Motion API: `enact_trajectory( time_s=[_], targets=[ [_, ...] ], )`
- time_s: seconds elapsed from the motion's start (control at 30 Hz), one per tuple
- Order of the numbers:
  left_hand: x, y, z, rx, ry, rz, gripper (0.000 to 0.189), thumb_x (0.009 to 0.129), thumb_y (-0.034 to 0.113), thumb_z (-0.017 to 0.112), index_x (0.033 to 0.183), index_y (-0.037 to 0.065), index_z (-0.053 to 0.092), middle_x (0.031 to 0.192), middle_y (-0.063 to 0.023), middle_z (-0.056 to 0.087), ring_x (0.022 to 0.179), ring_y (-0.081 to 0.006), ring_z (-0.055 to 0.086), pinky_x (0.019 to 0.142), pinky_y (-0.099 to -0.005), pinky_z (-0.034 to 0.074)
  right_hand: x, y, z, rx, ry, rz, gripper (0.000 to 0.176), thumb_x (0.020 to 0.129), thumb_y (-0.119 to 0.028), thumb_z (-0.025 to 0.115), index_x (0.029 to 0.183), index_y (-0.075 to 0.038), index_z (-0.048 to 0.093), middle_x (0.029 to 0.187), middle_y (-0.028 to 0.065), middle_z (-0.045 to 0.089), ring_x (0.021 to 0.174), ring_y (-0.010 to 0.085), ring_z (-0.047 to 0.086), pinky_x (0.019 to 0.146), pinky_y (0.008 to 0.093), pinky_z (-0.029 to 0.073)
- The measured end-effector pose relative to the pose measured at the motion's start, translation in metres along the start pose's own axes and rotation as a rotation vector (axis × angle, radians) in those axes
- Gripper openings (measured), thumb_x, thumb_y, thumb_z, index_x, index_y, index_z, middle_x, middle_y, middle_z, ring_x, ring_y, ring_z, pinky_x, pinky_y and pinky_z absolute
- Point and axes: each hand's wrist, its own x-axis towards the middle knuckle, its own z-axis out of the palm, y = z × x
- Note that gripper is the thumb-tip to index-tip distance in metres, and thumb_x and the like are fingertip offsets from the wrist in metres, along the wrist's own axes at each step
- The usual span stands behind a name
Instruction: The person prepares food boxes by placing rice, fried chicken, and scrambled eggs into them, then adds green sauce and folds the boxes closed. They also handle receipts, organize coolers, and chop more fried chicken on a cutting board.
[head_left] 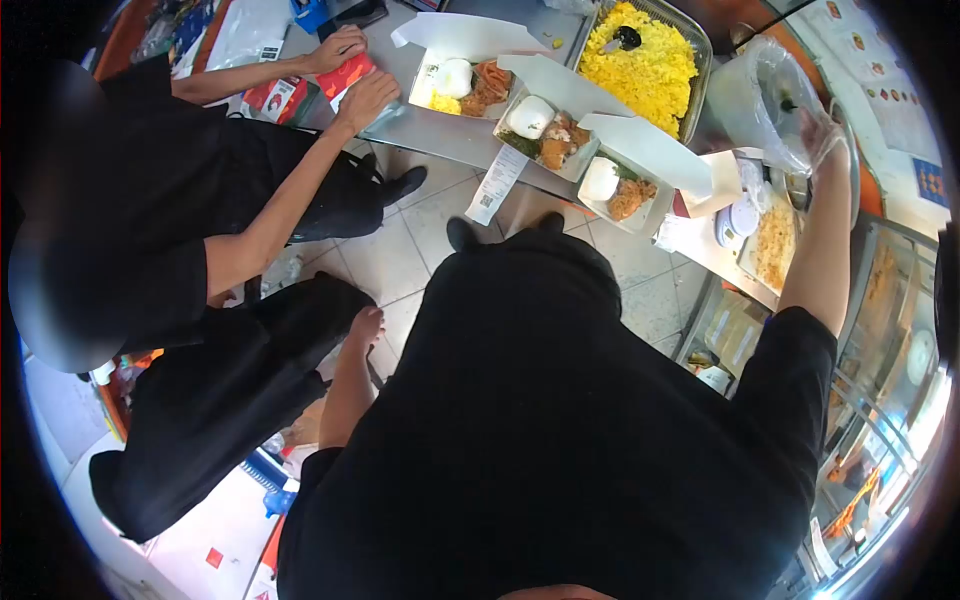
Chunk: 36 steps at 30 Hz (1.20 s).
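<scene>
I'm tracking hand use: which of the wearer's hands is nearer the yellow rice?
Right. The right hand is at the plastic-lined tub beside the yellow rice; the left hand is low, away from the counter.

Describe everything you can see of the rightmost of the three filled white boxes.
The box looks like card and stands upright, its lid folded open toward the far side. Inside, a smooth white mound sits left of brown, crumbly-looking food, with dark green bits behind. It is at the near edge of the counter; neither the left hand nor the right hand touches it.
</scene>
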Motion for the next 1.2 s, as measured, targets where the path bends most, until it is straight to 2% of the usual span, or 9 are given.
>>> enact_trajectory(
  time_s=[0.07, 0.23, 0.3, 0.5, 0.57, 0.7, 1.03, 1.1, 1.2],
  targets=[
    [-0.055, 0.071, 0.021, 0.092, -0.186, -0.127, 0.039, 0.098, 0.034, 0.049, 0.127, 0.008, 0.052, 0.12, -0.0135, 0.063, 0.099, -0.0281, 0.065, 0.075, -0.0425, 0.055, -0.01, 0.037, 0.033, -1.516, 0.238, -0.628, 0.041, 0.095, -0.022, 0.063, 0.131, -0.003, 0.054, 0.116, 0.0085, 0.066, 0.095, 0.0124, 0.063, 0.073, 0.0234, 0.051],
    [-0.133, 0.188, 0.08, 0.282, -0.656, -0.023, 0.041, 0.1, 0.032, 0.046, 0.128, 0.003, 0.054, 0.119, -0.0145, 0.063, 0.096, -0.0291, 0.067, 0.083, -0.0381, 0.054, -0.113, 0.109, 0.021, -1.467, 0.066, -0.575, 0.04, 0.096, -0.021, 0.06, 0.131, -0.002, 0.054, 0.115, 0.0087, 0.066, 0.099, 0.0157, 0.063, 0.078, 0.0227, 0.051],
    [-0.134, 0.231, 0.08, 0.67, -0.578, 0.259, 0.026, 0.1, 0.021, 0.044, 0.114, 0.004, 0.058, 0.096, -0.0066, 0.066, 0.081, -0.0195, 0.064, 0.076, -0.0333, 0.052, -0.131, 0.093, 0.005, -1.54, 0.074, -0.556, 0.04, 0.097, -0.021, 0.058, 0.132, -0.002, 0.053, 0.116, 0.0098, 0.065, 0.101, 0.0171, 0.063, 0.08, 0.0231, 0.051],
    [-0.215, 0.441, 0.024, -0.347, -0.031, 1.065, 0.008, 0.094, 0.011, 0.052, 0.097, 0.006, 0.058, 0.09, -0.0054, 0.064, 0.083, -0.016, 0.063, 0.077, -0.0335, 0.052, -0.175, 0.033, -0.036, -2.064, -0.143, -0.81, 0.046, 0.095, -0.026, 0.06, 0.135, -0.004, 0.053, 0.112, 0.0048, 0.065, 0.092, 0.0093, 0.061, 0.081, 0.0228, 0.049],
    [-0.221, 0.514, -0.014, -0.778, -0.314, 1.117, 0.008, 0.093, 0.008, 0.049, 0.096, 0.006, 0.057, 0.089, -0.006, 0.063, 0.08, -0.0164, 0.06, 0.076, -0.0345, 0.052, -0.2, 0.036, -0.043, -1.514, 0.043, -0.76, 0.038, 0.094, -0.019, 0.065, 0.128, -0.005, 0.059, 0.117, 0.0052, 0.062, 0.097, 0.0131, 0.059, 0.08, 0.0239, 0.05],
    [-0.199, 0.652, -0.057, -0.762, 0.297, 1.321, 0.009, 0.093, 0.007, 0.048, 0.095, 0.005, 0.056, 0.088, -0.0091, 0.063, 0.076, -0.0202, 0.06, 0.074, -0.0357, 0.053, -0.255, 0.044, -0.08, -1.381, 0.319, -0.993, 0.043, 0.091, -0.022, 0.068, 0.13, -0.007, 0.058, 0.099, 0.0032, 0.065, 0.081, 0.0075, 0.057, 0.07, 0.0189, 0.047],
    [-0.031, 0.81, 0.003, 0.114, -0.49, 1.053, 0.03, 0.091, 0.017, 0.058, 0.118, 0.006, 0.062, 0.1, -0.014, 0.069, 0.101, -0.0287, 0.064, 0.086, -0.043, 0.052, -0.376, 0.163, -0.252, -1.019, 0.773, -0.996, 0.032, 0.089, -0.018, 0.069, 0.119, -0.009, 0.061, 0.09, 0.0045, 0.067, 0.068, 0.0098, 0.057, 0.058, 0.021, 0.045],
    [-0.018, 0.831, 0.023, 1.197, 0.628, 1.77, 0.04, 0.089, 0.029, 0.06, 0.125, 0.012, 0.061, 0.115, -0.0138, 0.067, 0.107, -0.0331, 0.062, 0.091, -0.048, 0.049, -0.379, 0.218, -0.241, -1.156, 0.893, -1.033, 0.031, 0.091, -0.017, 0.067, 0.121, -0.01, 0.061, 0.089, 0.0036, 0.066, 0.068, 0.0091, 0.057, 0.057, 0.0209, 0.045],
    [0.032, 0.861, 0.042, 1.154, 0.587, 2.104, 0.047, 0.091, 0.048, 0.053, 0.112, 0.008, 0.067, 0.104, -0.013, 0.071, 0.094, -0.0336, 0.067, 0.084, -0.0485, 0.051, -0.397, 0.25, -0.253, -1.144, 0.847, -1.063, 0.029, 0.093, -0.018, 0.064, 0.121, -0.01, 0.061, 0.09, 0.0025, 0.066, 0.068, 0.0082, 0.057, 0.058, 0.0215, 0.045]
  ],
)
